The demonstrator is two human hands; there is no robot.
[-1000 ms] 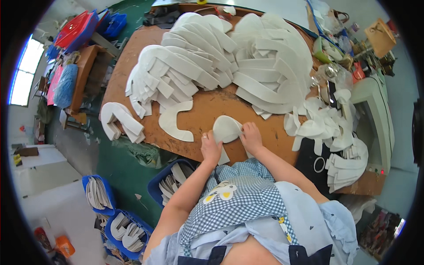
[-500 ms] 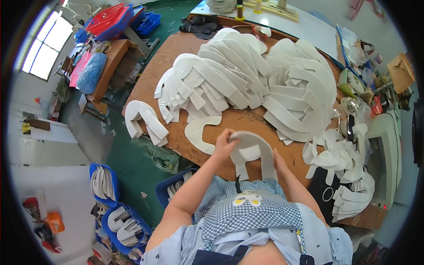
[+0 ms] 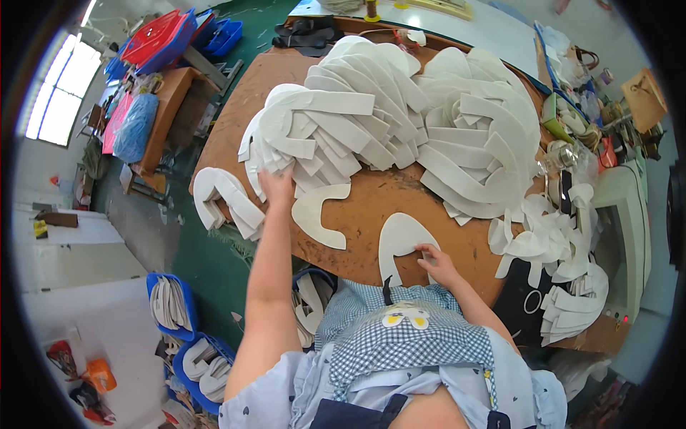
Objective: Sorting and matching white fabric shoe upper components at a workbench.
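My left hand (image 3: 277,184) reaches out to the near left edge of a big heap of white U-shaped pieces (image 3: 357,107), thin and flat like padding sheets. Its fingers are blurred against the heap, so their grip is unclear. Close to my body, one such U-shaped piece (image 3: 401,230) lies flat at the table's near edge, its curve pointing away from me. Over the right arm of that piece is my right hand (image 3: 439,267), fingers apart and the fingertips at its inner edge. Between my hands another curved piece (image 3: 314,218) lies on the brown tabletop (image 3: 371,196).
A second heap (image 3: 486,136) stands to the right, and a small stack (image 3: 227,200) sits at the left table edge. Loose white pieces (image 3: 536,236) lie near a pale machine casing (image 3: 623,229). Blue baskets (image 3: 187,304) holding pieces stand at lower left.
Both hands held a U-shaped piece upright and have let it go. My left hand has moved away left to the heap, where a piece now lies on top; my right hand has lowered slightly.
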